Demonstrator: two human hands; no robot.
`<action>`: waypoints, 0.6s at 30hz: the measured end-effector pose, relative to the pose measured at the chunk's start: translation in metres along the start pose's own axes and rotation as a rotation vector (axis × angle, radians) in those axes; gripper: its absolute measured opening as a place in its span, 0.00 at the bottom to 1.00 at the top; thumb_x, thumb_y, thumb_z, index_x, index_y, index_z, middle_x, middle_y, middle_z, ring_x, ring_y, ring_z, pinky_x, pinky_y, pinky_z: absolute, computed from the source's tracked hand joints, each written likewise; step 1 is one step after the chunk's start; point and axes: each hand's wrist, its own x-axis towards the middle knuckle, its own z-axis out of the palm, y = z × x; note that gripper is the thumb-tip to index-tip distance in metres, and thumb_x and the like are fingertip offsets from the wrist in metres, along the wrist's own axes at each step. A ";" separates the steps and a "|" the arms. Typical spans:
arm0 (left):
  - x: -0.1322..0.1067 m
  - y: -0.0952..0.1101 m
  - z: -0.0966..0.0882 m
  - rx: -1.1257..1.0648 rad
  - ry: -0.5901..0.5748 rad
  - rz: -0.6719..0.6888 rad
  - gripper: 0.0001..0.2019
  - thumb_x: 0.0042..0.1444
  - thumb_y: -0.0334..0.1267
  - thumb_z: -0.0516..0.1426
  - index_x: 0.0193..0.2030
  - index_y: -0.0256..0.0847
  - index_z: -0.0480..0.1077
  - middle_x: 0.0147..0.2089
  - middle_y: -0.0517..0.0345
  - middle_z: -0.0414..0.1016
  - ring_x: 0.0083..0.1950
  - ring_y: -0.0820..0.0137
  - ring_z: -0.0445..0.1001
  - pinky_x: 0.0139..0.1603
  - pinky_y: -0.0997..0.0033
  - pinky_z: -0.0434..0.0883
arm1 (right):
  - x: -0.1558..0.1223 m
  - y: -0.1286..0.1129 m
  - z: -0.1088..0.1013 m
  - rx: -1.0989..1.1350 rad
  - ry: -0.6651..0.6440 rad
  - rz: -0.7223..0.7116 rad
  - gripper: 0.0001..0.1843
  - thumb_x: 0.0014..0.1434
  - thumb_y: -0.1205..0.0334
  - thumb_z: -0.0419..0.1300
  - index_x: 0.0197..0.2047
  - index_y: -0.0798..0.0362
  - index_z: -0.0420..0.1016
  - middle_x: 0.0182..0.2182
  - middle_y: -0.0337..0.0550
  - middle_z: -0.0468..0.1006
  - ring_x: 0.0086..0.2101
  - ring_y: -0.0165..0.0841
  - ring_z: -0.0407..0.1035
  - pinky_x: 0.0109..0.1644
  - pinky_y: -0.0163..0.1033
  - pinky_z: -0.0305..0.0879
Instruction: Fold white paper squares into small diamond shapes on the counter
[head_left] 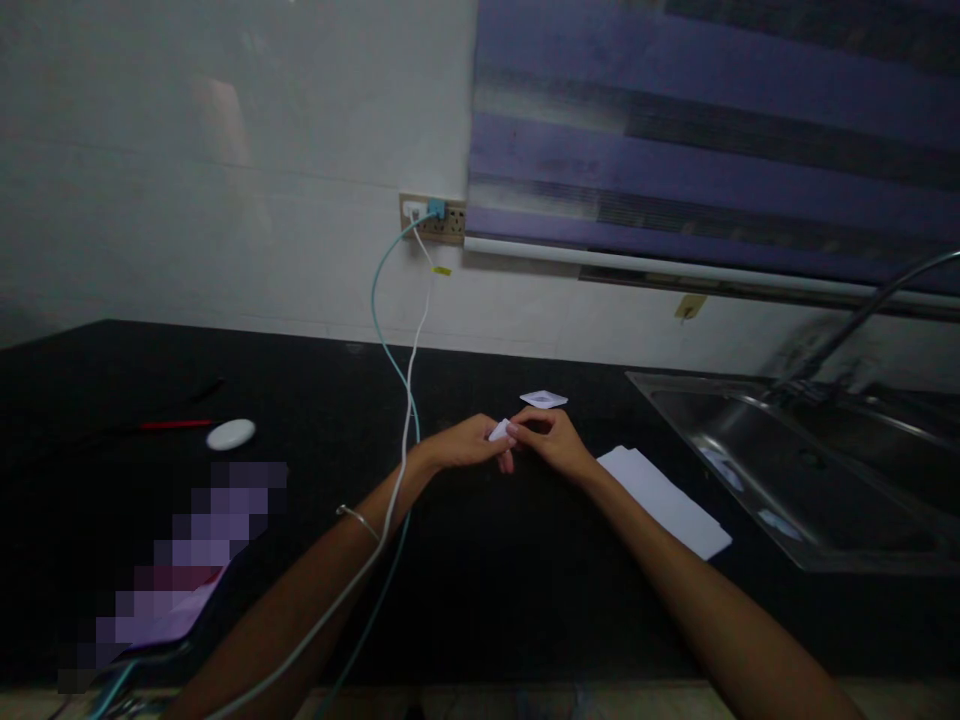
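1. Dark surface [510, 590]: supports the papers.
2. Paper sheets [664, 500]: at right, likely for easy reach.
3. Left hand [466, 442], right hand [555, 440]: close together.
4. Folded paper [544, 399]: just beyond, probably out of the way.
5. Small paper [499, 430]: between the hands, both gripping it with fingers, likely for steadiness.

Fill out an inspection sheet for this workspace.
Surface: dark counter.
Job's things: small white piece in hand; diamond-shaped white paper beyond the hands; white sheets by the right forearm.
Clutter: white oval object, red stick, partly pixelated flat item, all at left.
Hands: left hand holds the small white piece; right hand has its fingers at the same piece.
Cables: white cable and teal cable, plugged into the wall socket.
Surroundings: sink, blind.
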 end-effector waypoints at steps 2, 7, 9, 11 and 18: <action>0.000 0.002 0.000 -0.014 -0.008 -0.019 0.27 0.61 0.55 0.48 0.30 0.34 0.76 0.31 0.50 0.78 0.32 0.71 0.74 0.32 0.75 0.65 | 0.000 0.002 -0.001 0.006 0.037 0.005 0.13 0.54 0.52 0.63 0.33 0.55 0.78 0.27 0.40 0.75 0.28 0.30 0.68 0.34 0.37 0.65; 0.000 0.001 0.004 -0.006 0.105 -0.091 0.33 0.64 0.56 0.38 0.29 0.34 0.74 0.26 0.50 0.76 0.24 0.73 0.69 0.27 0.73 0.62 | 0.003 0.004 -0.004 0.046 0.142 0.019 0.12 0.50 0.53 0.66 0.30 0.53 0.79 0.28 0.42 0.78 0.30 0.33 0.71 0.37 0.40 0.67; 0.000 -0.001 0.007 0.094 0.215 -0.074 0.31 0.64 0.56 0.40 0.29 0.35 0.73 0.25 0.54 0.73 0.24 0.73 0.67 0.27 0.73 0.61 | 0.003 0.004 -0.004 0.049 0.148 0.032 0.12 0.49 0.52 0.66 0.29 0.53 0.79 0.29 0.43 0.79 0.30 0.33 0.71 0.38 0.41 0.67; 0.000 -0.003 0.009 0.206 0.293 -0.031 0.28 0.64 0.54 0.42 0.29 0.36 0.72 0.24 0.57 0.71 0.25 0.73 0.65 0.27 0.73 0.60 | 0.003 0.004 -0.003 0.069 0.140 0.048 0.13 0.48 0.51 0.67 0.29 0.52 0.79 0.28 0.43 0.79 0.30 0.34 0.71 0.37 0.41 0.67; 0.002 -0.002 0.012 0.259 0.366 0.022 0.24 0.66 0.48 0.42 0.32 0.36 0.72 0.29 0.56 0.73 0.29 0.71 0.67 0.31 0.73 0.61 | 0.002 -0.002 0.003 0.150 0.168 0.071 0.15 0.49 0.50 0.67 0.30 0.55 0.78 0.25 0.41 0.77 0.24 0.29 0.68 0.31 0.36 0.66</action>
